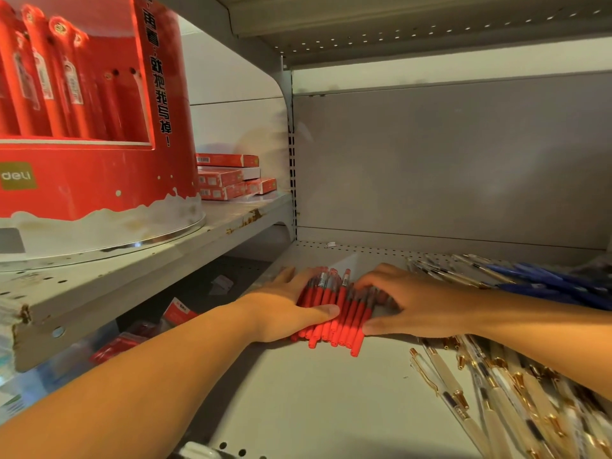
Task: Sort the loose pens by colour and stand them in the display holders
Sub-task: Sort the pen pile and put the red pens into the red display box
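A bundle of several red pens (344, 313) lies flat on the grey shelf (314, 399), tips pointing toward me. My left hand (284, 306) cups the bundle's left side, thumb laid across the pens. My right hand (410, 299) cups the right side, fingers curled over the pens and thumb against their lower ends. White-and-gold pens (496, 399) lie loose at the lower right. Blue pens (546, 283) lie behind my right forearm. A round red display holder (99, 180) with red pens standing in it sits on the upper left shelf.
Small red boxes (231, 180) are stacked behind the holder on the left shelf (185, 246). A shelf board (414, 24) hangs overhead and a grey back panel (447, 167) closes the rear. Red packets (178, 313) lie on the lower left level.
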`<action>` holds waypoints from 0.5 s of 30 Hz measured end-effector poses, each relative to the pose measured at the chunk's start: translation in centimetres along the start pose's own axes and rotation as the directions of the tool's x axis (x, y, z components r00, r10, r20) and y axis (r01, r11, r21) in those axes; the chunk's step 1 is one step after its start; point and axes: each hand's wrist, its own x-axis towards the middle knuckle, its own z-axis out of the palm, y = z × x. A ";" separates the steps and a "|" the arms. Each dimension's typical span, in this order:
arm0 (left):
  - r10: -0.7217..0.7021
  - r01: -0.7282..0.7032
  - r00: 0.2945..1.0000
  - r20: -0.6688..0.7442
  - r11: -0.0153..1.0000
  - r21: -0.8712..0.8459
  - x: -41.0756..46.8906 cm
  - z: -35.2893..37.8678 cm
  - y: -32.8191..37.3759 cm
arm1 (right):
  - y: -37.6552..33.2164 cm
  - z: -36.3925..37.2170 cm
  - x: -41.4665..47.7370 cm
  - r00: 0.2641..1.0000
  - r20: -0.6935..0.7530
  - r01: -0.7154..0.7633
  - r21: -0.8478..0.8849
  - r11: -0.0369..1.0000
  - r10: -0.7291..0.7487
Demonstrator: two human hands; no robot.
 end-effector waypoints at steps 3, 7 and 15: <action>-0.010 0.010 1.000 -0.019 1.000 -0.021 0.0 -0.2 -0.1 | 0.1 -0.6 -0.2 1.000 -0.008 -0.015 0.011 1.000 0.015; 0.012 -0.010 0.998 -0.067 1.000 0.022 -0.2 -1.3 1.4 | 0.5 -3.1 -2.2 0.998 -0.035 -0.042 0.035 0.998 0.044; 0.390 -0.390 0.921 0.029 0.921 0.010 -2.7 -0.8 9.2 | 1.1 -5.9 -9.9 0.977 0.052 -0.211 0.124 0.970 0.206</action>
